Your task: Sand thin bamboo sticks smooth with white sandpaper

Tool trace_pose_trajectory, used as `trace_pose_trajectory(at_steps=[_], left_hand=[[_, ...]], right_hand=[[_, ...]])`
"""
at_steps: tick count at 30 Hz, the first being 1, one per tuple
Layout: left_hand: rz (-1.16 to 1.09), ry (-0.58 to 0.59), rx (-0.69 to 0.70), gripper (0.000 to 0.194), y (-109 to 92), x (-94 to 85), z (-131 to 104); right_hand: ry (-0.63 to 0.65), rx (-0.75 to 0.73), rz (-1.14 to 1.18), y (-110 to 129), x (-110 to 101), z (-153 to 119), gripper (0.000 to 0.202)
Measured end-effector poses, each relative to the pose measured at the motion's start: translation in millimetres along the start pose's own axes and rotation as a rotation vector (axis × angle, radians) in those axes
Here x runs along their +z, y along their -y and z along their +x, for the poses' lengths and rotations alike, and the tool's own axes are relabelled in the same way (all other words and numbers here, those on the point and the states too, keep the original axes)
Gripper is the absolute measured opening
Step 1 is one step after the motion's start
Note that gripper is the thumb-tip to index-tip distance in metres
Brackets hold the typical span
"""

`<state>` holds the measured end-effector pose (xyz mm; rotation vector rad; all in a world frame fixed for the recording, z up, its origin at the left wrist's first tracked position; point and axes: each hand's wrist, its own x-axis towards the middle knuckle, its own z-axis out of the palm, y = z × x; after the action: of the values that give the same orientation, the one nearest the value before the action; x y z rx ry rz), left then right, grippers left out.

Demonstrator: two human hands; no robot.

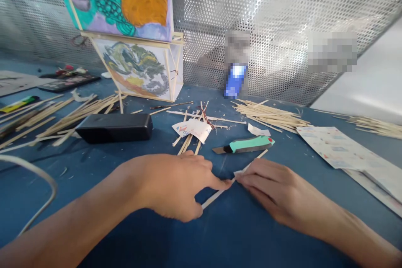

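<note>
the left hand's (179, 184) fingers are spread, index tip pressing the thin pale stick (214, 199) against the bench (220, 238), probably steadying it; the right hand's (282, 188) fingers pinch closed on it by a paper tab (238, 173). the utility knife's (251, 145) exposed blade lies just beyond, near the left knuckles; more room opens on the near side.

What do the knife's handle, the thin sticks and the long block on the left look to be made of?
Knife handle: probably plastic, matte turquoise with a dark grip strip.
Thin sticks: likely wood or bamboo, unpainted, pale and straw-coloured.
Long block: perhaps plastic, black with soft reflections; coated metal is possible.
</note>
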<state>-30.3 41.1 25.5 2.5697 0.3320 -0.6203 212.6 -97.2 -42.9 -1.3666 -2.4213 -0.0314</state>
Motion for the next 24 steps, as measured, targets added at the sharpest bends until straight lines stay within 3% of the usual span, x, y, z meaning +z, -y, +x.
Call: trace_pose_trajectory(at_steps=[5,19,24], left_hand=[[0.013,0.006,-0.037,0.075,-1,1.1,1],[0.011,0.005,-0.032,0.073,-2,2.8,0],[0.009,0.009,-0.028,0.080,-1,1.5,0]], right_hand=[[0.004,0.060,-0.022,-7,0,-5,0.023],[0.050,0.028,0.087,-5,-1,-4,0.027],[-0.002,0.058,-0.020,-15,-2,-8,0.026]])
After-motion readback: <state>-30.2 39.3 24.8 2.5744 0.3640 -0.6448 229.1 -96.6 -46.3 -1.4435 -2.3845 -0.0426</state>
